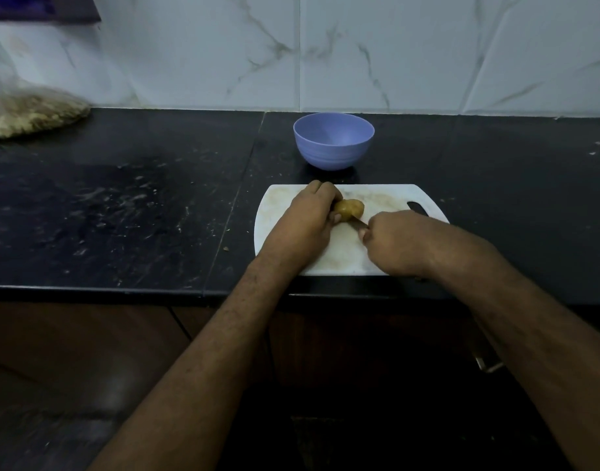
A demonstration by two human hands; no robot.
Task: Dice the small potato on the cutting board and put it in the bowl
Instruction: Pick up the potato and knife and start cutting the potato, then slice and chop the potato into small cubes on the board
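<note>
The small tan, oval potato (pixel 350 209) lies whole and unpeeled on the white plastic cutting board (pixel 281 212), pinned at its left end by the left hand (pixel 303 220), whose fingers curl over it from above while the thumb tip presses its near-left side; most of the potato sticks out to the right of that hold. Just beside the potato's near edge, a short stretch of a thin metal knife blade (pixel 359 223) shows, its tip at or under the potato's lower side, though whether it has cut into the skin cannot be told. The blade runs back into the right hand (pixel 390 241), which is closed in a fist around the handle, hiding the handle completely. The right hand sits to the right of and nearer than the potato, close to the left hand but not touching it. Both hands rest over the board, whose slotted grip hole (pixel 417 208) shows just beyond the right hand. Beyond the left hand's fingers, a round lavender plastic bowl (pixel 333 141) stands upright on the black stone counter (pixel 121 205), just off the board's far edge. Well off to the left of both hands, a clear plastic bag of pale brown lumps (pixel 33 112) lies against the white marbled wall tiles (pixel 393 52).
</note>
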